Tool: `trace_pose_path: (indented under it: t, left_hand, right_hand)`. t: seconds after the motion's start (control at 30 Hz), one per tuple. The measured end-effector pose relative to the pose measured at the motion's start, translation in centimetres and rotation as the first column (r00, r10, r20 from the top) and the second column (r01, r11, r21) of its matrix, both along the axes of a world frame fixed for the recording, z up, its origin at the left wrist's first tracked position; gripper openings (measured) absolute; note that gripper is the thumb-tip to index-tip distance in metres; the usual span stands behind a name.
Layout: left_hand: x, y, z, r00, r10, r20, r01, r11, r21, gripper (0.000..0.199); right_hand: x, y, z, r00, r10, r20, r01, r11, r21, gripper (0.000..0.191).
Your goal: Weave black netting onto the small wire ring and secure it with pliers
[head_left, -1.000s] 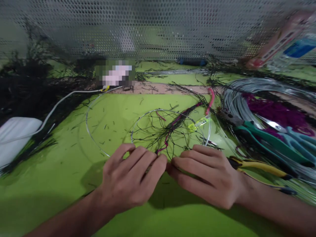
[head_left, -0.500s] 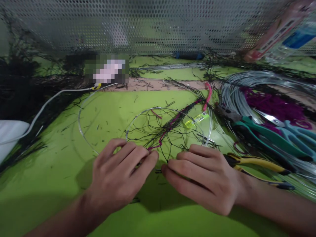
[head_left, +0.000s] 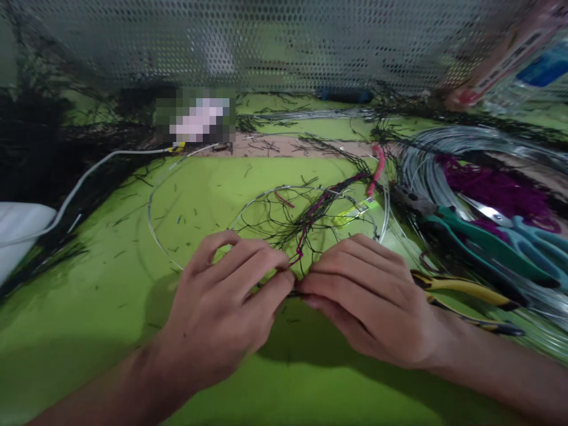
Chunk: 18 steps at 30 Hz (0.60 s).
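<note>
1. Far left: white pad [head_left: 18,231] at the edge of the green surface [head_left: 89,319], white cable [head_left: 84,177] running from it toward the back; black netting heap [head_left: 39,148] behind. Loose clippings scattered about, liable to snag on sleeves or catch in the work.
2. Left of centre: large wire ring [head_left: 153,231] lying flat, partly overlapped by the small ring [head_left: 266,198]. Rings likely to spring or slide if tugged.
3. Left hand [head_left: 222,307]: fingers curled and nearly closed, tips pinching at the near rim of the small ring, exactly where net [head_left: 284,222] meets wire. Whether thread or wire is gripped cannot be told; too blurred.
4. Centre: small ring flat on the surface, black net stretched loosely over it, pink cord [head_left: 306,234] threaded through and ending at the fingertips. Risk: thin net strands could tear or slip off the wire if pulled too hard.
5. Right hand [head_left: 368,302]: also almost closed, fingertips touching those of the left hand, pinching the same spot. Risk: a wire end could prick a finger.
6. Just beyond: yellow clip [head_left: 355,211] inside the ring, red piece [head_left: 375,171] behind it.
7. Right: yellow pliers [head_left: 465,290] touching the wrist, easily knocked. Green pliers [head_left: 470,242], blue scissors [head_left: 528,239], wire coil [head_left: 439,154], purple thread [head_left: 492,192] further right.
</note>
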<state>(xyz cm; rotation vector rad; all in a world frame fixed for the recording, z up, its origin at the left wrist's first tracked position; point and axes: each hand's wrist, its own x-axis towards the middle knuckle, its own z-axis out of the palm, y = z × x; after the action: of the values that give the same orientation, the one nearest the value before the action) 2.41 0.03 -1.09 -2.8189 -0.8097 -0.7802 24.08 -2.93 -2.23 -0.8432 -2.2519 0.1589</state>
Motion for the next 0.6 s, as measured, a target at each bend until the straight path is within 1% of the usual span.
trace_pose_path:
  t: [0.07, 0.17, 0.23, 0.37, 0.47, 0.53, 0.6]
  left_hand:
    - [0.0, 0.0, 0.2, 1.000, -0.004, 0.021, 0.002, 0.997, 0.072, 0.017]
    - [0.0, 0.0, 0.5, 0.995, -0.044, 0.085, 0.033, 0.991, 0.133, 0.011]
    - [-0.1, 0.2, 0.7, 0.993, -0.065, 0.097, 0.046, 0.982, 0.183, 0.008]
    - [-0.4, 0.6, 1.0, 0.991, -0.118, 0.058, 0.097, 0.954, 0.284, 0.015]
    - [-0.7, 0.8, 1.0, 0.985, -0.165, 0.039, 0.146, 0.940, 0.310, 0.018]
    - [-0.9, 0.9, 0.9, 0.979, -0.204, 0.027, 0.187, 0.936, 0.299, 0.014]
    - [-0.9, 0.9, 0.7, 0.976, -0.216, 0.031, 0.199, 0.942, 0.271, 0.009]
  right_hand:
    - [0.0, 0.1, 0.3, 1.000, 0.002, -0.008, -0.002, 0.999, -0.045, 0.006]
    - [0.1, 0.2, 0.6, 1.000, -0.011, -0.017, 0.010, 0.996, -0.083, 0.006]
    - [0.1, 0.1, 0.7, 0.999, -0.016, -0.045, 0.011, 0.993, -0.113, 0.006]
    - [0.1, -0.2, 0.9, 0.996, -0.023, -0.085, 0.007, 0.984, -0.176, 0.007]
    - [0.0, -0.4, 1.2, 0.995, -0.036, -0.098, 0.016, 0.980, -0.199, 0.010]
    - [-0.1, -0.5, 1.3, 0.994, -0.036, -0.101, 0.016, 0.981, -0.193, 0.011]
    - [-0.1, -0.4, 1.1, 0.994, -0.030, -0.104, 0.010, 0.984, -0.179, 0.012]
